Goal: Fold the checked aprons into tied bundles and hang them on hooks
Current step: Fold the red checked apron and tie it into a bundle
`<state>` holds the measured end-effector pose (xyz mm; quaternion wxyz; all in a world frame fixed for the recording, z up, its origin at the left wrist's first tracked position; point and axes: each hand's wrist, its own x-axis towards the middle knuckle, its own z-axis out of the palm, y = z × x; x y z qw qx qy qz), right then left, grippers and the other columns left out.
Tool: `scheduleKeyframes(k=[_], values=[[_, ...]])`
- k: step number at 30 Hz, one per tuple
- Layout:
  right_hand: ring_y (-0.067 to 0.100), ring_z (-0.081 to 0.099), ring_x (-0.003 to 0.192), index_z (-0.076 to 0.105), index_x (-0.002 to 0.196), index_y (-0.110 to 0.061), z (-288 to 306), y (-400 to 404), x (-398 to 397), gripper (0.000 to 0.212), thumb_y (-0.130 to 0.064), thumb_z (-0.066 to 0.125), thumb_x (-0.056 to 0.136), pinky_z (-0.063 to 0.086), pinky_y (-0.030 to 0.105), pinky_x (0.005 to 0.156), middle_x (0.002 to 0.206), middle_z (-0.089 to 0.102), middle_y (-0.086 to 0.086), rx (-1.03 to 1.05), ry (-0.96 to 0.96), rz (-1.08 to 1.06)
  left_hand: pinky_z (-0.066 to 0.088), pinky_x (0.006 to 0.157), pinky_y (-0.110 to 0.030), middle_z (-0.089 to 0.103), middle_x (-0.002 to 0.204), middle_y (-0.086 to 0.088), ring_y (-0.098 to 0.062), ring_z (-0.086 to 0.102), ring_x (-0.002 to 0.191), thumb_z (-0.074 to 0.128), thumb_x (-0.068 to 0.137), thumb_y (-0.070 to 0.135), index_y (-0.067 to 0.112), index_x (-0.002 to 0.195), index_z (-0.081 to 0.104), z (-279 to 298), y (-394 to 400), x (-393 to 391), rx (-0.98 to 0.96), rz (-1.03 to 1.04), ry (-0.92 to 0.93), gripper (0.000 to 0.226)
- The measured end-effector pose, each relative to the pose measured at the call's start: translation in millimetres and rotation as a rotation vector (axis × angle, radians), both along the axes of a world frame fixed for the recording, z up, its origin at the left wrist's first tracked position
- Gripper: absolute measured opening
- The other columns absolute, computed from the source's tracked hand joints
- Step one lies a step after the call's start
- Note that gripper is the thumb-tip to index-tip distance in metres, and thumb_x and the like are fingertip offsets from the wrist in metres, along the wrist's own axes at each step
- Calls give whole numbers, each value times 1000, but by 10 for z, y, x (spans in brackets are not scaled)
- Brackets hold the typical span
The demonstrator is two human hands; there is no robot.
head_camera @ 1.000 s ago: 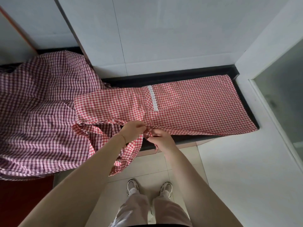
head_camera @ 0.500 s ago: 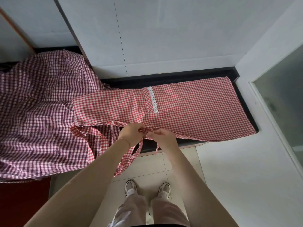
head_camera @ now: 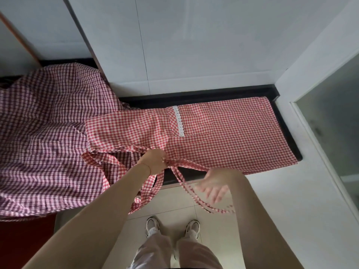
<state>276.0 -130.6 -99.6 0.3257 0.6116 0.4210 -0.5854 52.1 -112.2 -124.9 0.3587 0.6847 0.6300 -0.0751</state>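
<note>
Left hand [head_camera: 154, 160] keeps a pinching grip; right hand [head_camera: 213, 188] blurred, fingers spread.

Bare arms, thin bracelet [head_camera: 146, 165], pale trousers [head_camera: 155, 251], white sneakers [head_camera: 152, 226].

Red checked apron [head_camera: 223, 136] flat; ties [head_camera: 186, 183] dangling.

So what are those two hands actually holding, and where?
The left hand pinches the red-and-white checked apron where its ties gather. The right hand is blurred; its grip cannot be told.
</note>
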Motion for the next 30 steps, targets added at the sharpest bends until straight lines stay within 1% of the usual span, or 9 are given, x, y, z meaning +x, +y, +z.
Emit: scheduleKeyframes(k=[4,7,10,14,18,21,26,28,30], values=[[14,63,60,64,85,-8,129,137,-102,29,-30,53,101,51,24,60,78,67,4,687,50,-40,43,109,-35,59,133,3,-17,52,125,69,86,9,21,124,67,48,51,-13,-298,-280,76,41],[14,62,78,63,92,-12,-82,140,-323,19,-24,51,101,48,23,71,87,63,1,1034,7,43,53,94,-33,66,118,-1,-17,62,104,55,96,18,20,118,69,53,89,-3,-124,-108,85,26],[27,48,131,47,137,-24,-365,111,-490,46,-36,62,95,46,43,105,138,51,5,1042,-33,179,48,100,-44,50,135,-9,-27,49,123,43,98,25,24,134,53,-51,77,-16,232,121,177,37],[46,8,150,9,154,-38,-632,74,-574,104,-68,71,76,23,69,114,166,6,9,871,-158,376,14,117,-62,-10,166,-6,-39,-5,152,37,98,60,41,156,5,-266,46,-136,-10,-37,275,69],[44,3,151,7,155,-38,-716,98,-565,104,-74,66,76,19,69,114,167,0,7,919,-174,372,9,119,-61,-21,164,-7,-39,-13,151,30,95,70,40,157,-4,-363,152,-189,-21,-78,337,77],[35,16,151,25,153,-31,-746,110,-469,79,-64,57,89,25,58,117,165,18,4,1031,-85,324,10,119,-61,-18,165,-9,-39,-10,151,35,96,66,39,157,3,-333,300,-229,-33,-45,319,75],[20,57,109,57,120,-11,-613,97,-116,30,-13,63,91,54,36,94,119,55,4,1258,-193,-456,15,117,-62,6,165,-13,-38,6,151,49,95,51,27,150,32,-178,371,0,12,32,368,62],[23,58,97,51,117,-6,-544,81,105,34,0,60,84,58,38,83,117,53,10,1167,-287,-944,23,114,-58,34,151,-11,-31,28,142,51,91,43,22,133,50,-102,250,249,171,48,338,47],[33,56,107,40,133,0,-495,84,386,52,-4,60,85,55,46,89,127,47,19,948,-419,-1277,33,109,-48,51,128,-5,-24,44,123,50,90,36,20,114,58,-73,86,545,321,51,237,30]])
